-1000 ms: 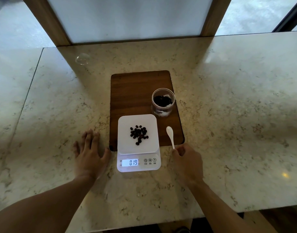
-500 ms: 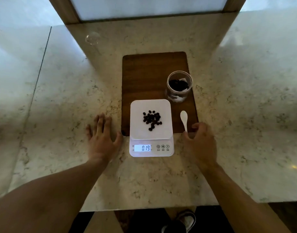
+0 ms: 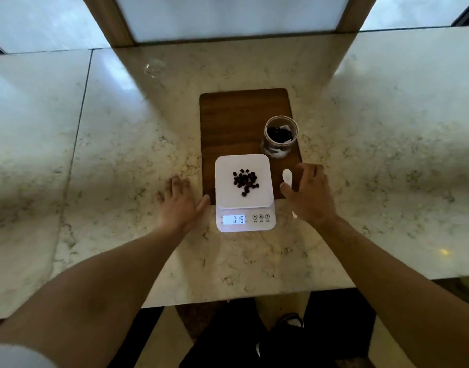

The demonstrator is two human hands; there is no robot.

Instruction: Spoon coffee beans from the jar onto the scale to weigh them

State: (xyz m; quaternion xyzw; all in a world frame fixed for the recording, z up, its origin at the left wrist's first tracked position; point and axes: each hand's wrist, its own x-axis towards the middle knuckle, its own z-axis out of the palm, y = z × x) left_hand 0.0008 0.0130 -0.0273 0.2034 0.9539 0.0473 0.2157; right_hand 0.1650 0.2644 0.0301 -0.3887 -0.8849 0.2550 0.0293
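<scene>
A white digital scale (image 3: 259, 166) stands at the front of a wooden board (image 3: 238, 120), and its display (image 3: 238, 219) reads 0.19. A small pile of coffee beans (image 3: 245, 181) lies on its platform. Behind and to the right stands a clear jar (image 3: 281, 136), open, with dark beans inside. A white spoon (image 3: 287, 176) lies to the right of the scale. My right hand (image 3: 310, 195) arches over its handle with fingers spread and the thumb at the handle; the handle's end shows below the palm. Left of the scale, my left hand (image 3: 179, 201) rests flat on the counter.
The marble counter (image 3: 387, 155) stretches wide on both sides, with its near edge just below my forearms. A small clear round object (image 3: 155, 67) sits at the back left. Wooden window posts rise behind the counter.
My right hand has moved forward from the end of the spoon's handle to over the handle. The spoon, scale and reading are unchanged, and my left hand stays flat.
</scene>
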